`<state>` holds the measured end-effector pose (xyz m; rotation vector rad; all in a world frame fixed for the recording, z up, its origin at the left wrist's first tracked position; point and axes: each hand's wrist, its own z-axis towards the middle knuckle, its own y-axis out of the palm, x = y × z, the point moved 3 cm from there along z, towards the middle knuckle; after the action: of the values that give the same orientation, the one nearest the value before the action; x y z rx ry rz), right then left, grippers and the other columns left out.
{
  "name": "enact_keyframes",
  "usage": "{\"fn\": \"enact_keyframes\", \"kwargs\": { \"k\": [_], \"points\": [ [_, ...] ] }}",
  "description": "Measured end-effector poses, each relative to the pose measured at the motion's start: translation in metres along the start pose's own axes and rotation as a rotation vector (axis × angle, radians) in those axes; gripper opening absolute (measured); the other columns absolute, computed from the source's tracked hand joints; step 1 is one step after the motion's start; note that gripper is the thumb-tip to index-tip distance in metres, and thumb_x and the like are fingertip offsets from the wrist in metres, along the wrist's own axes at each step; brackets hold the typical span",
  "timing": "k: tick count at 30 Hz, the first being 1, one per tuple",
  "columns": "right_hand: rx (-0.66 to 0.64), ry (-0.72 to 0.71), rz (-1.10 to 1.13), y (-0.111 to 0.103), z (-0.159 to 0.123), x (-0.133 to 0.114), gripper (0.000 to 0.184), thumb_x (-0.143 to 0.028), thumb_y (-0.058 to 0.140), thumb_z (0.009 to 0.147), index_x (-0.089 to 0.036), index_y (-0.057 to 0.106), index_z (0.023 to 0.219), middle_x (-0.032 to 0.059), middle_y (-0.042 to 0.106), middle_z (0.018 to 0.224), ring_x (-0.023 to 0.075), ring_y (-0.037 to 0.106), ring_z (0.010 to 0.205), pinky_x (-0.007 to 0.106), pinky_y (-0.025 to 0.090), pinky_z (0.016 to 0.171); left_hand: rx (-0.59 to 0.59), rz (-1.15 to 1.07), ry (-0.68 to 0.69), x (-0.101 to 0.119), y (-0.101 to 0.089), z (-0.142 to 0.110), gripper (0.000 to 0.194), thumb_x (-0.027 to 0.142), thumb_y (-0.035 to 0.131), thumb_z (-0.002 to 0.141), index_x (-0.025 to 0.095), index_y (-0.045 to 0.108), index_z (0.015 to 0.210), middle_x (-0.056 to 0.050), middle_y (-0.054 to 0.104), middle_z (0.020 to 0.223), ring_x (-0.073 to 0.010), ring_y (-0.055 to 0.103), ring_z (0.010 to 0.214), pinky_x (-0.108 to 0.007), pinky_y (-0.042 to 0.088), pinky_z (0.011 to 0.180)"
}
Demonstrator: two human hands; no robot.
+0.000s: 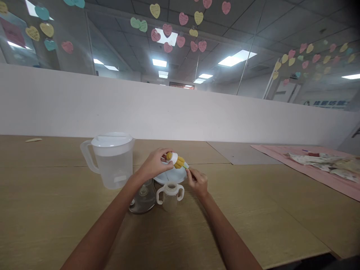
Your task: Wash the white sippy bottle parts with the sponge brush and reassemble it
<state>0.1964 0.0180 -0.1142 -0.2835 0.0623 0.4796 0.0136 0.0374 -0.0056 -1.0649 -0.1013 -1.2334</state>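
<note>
My left hand (154, 163) pinches a white ring (172, 158), which looks like a bottle collar, between thumb and fingers. A yellow sponge brush (179, 162) passes through the ring, its tip showing on the far left side. My right hand (198, 182) is closed round the brush's thin pale-green handle, mostly hidden by the fingers. Below them a clear baby bottle (170, 201) with two white handles stands upright without a lid. A pale bowl (163, 179) sits behind it. To the left, a round metal tray (142, 206) holds a clear nipple (143, 190) and a small white part.
A lidded translucent pitcher (116, 168) of water stands left of my hands. Farther left lies a flat wooden stick (33, 140). A pink cloth (277, 159) with folded fabrics covers the table's right end. A low white wall (168, 112) with glass above runs along the back.
</note>
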Motion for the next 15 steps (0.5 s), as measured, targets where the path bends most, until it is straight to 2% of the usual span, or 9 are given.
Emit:
{"fn": "enact_keyframes", "kwargs": {
  "k": [4, 7, 10, 15],
  "points": [
    [-0.03, -0.004, -0.003, 0.003, -0.001, 0.0, 0.025, -0.025, 0.045, 0.086, -0.012, 0.064, 0.077, 0.004, 0.06, 0.057, 0.0079, 0.053, 0.05, 0.018, 0.04, 0.051, -0.054, -0.153, -0.053, 0.001, -0.003, 0.001, 0.042, 0.024, 0.056, 0.063, 0.014, 0.059, 0.104, -0.005, 0.063, 0.099, -0.0157, 0.06, 0.08, -0.027, 0.052, 0.075],
    [0.01, -0.028, 0.007, 0.003, 0.0, -0.007, 0.024, -0.024, 0.046, 0.086, -0.012, 0.064, 0.077, 0.0034, 0.059, 0.055, 0.0079, 0.052, 0.048, 0.019, 0.04, 0.051, 0.024, -0.19, -0.067, 0.0, -0.009, 0.003, 0.043, 0.027, 0.056, 0.065, 0.012, 0.059, 0.105, -0.006, 0.063, 0.098, -0.016, 0.06, 0.08, -0.028, 0.052, 0.075],
    [0.063, -0.022, 0.033, 0.002, 0.001, -0.014, 0.024, -0.024, 0.047, 0.085, -0.013, 0.063, 0.071, 0.0026, 0.057, 0.052, 0.0076, 0.05, 0.046, 0.02, 0.039, 0.05, 0.072, -0.126, -0.072, 0.002, -0.014, 0.003, 0.043, 0.03, 0.056, 0.066, 0.012, 0.06, 0.104, -0.006, 0.063, 0.096, -0.015, 0.059, 0.078, -0.027, 0.051, 0.074],
    [0.029, 0.001, 0.018, 0.003, 0.001, -0.01, 0.027, -0.025, 0.045, 0.087, -0.013, 0.064, 0.072, 0.002, 0.056, 0.05, 0.0071, 0.048, 0.044, 0.02, 0.038, 0.05, -0.045, 0.067, -0.098, 0.01, -0.025, -0.002, 0.042, 0.03, 0.057, 0.063, 0.016, 0.063, 0.102, -0.002, 0.064, 0.078, -0.0151, 0.059, 0.072, -0.024, 0.049, 0.066]
  ]
}}
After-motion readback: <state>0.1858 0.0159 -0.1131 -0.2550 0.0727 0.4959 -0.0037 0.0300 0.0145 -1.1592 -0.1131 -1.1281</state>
